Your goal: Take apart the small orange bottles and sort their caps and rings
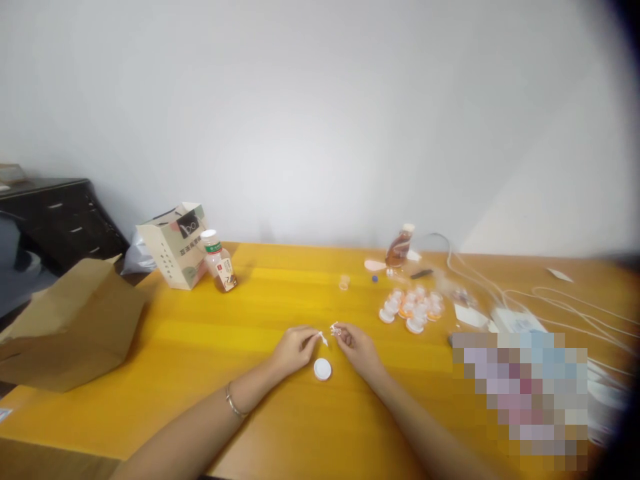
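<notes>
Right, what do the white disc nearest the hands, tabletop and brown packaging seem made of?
White disc: probably smooth plastic, given its even, pale face.
Tabletop: perhaps varnished wood or laminate; yellow-brown with a soft sheen.
Brown packaging: likely matte cardboard or thick paper, from its flat, dull panels.

— What's that scrap point(323, 339) in the left hand point(294, 351)?
— Too small to tell. The bit point(335, 329) in the right hand point(355, 343) is blurred, too.
— And on the right?
— Coarse mosaic point(525, 393) hides whatever lies there.
— Anything cropped?
— The cabinet point(53, 217), leftward; both forearms point(195, 423), below.
</notes>
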The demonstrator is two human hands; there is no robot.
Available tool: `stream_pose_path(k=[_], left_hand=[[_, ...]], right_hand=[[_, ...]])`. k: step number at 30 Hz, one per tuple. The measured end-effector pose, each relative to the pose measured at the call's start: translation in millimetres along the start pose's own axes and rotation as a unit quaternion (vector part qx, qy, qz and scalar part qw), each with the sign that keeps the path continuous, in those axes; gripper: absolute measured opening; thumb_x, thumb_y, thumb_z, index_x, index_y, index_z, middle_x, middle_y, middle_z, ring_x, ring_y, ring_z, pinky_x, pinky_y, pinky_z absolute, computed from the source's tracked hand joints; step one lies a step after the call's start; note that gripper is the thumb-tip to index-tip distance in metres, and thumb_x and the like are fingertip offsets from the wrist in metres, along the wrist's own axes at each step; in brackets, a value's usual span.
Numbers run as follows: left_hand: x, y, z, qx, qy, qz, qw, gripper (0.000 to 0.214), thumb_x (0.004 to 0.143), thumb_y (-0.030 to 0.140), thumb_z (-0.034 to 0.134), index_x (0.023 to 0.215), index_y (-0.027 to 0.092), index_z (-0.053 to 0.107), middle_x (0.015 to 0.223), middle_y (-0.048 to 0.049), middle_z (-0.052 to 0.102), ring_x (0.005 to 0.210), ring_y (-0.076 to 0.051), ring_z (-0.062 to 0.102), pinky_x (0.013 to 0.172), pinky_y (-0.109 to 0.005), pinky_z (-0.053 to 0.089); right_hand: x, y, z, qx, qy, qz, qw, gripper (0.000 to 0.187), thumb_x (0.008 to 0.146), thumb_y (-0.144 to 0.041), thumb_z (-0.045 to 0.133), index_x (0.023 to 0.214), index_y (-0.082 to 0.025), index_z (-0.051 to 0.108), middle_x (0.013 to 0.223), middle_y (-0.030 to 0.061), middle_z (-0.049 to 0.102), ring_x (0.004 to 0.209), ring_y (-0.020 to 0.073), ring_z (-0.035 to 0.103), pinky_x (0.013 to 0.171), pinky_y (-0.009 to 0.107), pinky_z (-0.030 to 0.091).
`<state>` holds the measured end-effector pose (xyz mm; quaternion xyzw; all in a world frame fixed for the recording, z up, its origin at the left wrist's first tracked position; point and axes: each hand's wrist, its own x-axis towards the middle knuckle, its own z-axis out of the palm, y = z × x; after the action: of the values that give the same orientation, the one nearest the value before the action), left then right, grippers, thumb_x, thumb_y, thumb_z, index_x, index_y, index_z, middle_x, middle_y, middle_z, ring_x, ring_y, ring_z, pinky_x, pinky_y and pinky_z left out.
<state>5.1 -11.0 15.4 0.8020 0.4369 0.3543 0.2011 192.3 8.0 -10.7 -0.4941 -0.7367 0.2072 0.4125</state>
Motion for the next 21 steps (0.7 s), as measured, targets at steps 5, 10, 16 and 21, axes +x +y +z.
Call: stream_pose_path(k=[5, 10, 16, 21], left_hand=[[0, 0, 0.4, -0.006, 0.005, -0.006, 1.0, 0.026, 0.087, 0.027, 0.04, 0.086, 0.018, 0.065, 0.077, -0.0023, 0.065, 0.068, -0.013, 0.058, 0.066, -0.022, 0.043], [0, 2, 1.0, -0.018, 0.016, -0.014, 1.0, 0.026, 0.086, 0.028, 0.04, 0.086, 0.018, 0.065, 0.077, -0.0029, 0.066, 0.068, -0.013, 0.058, 0.065, -0.022, 0.044], [-2, 7, 0.3, -0.046, -0.013, 0.013, 0.999, 0.025, 0.086, 0.025, 0.041, 0.09, 0.019, 0.064, 0.081, -0.0032, 0.065, 0.072, -0.013, 0.058, 0.071, -0.022, 0.045], [-2, 5, 1.0, -0.046, -0.011, 0.021, 0.999, 0.023, 0.086, 0.026, 0.042, 0.092, 0.019, 0.063, 0.085, -0.0038, 0.065, 0.076, -0.013, 0.058, 0.073, -0.023, 0.046]], right_hand=[[-1, -5, -3, -0.004, 0.003, 0.003, 1.0, 0.026, 0.078, -0.034, 0.049, 0.096, -0.018, 0.059, 0.058, -0.0017, 0.056, 0.05, 0.0129, 0.051, 0.053, 0.025, 0.046], [-8, -19, -8, 0.019, -0.006, -0.07, 0.997, 0.03, 0.08, -0.036, 0.052, 0.104, -0.019, 0.056, 0.075, 0.0025, 0.062, 0.067, 0.0144, 0.057, 0.065, 0.026, 0.049], [-14, -33, -6, 0.02, -0.075, -0.146, 0.986, 0.023, 0.084, -0.029, 0.047, 0.104, -0.023, 0.056, 0.09, 0.0041, 0.065, 0.08, 0.0162, 0.06, 0.076, 0.03, 0.049], [-9, -28, -10, 0.028, -0.015, -0.113, 0.993, 0.021, 0.086, -0.027, 0.042, 0.101, -0.022, 0.056, 0.096, 0.0057, 0.065, 0.09, 0.0184, 0.06, 0.082, 0.033, 0.047]])
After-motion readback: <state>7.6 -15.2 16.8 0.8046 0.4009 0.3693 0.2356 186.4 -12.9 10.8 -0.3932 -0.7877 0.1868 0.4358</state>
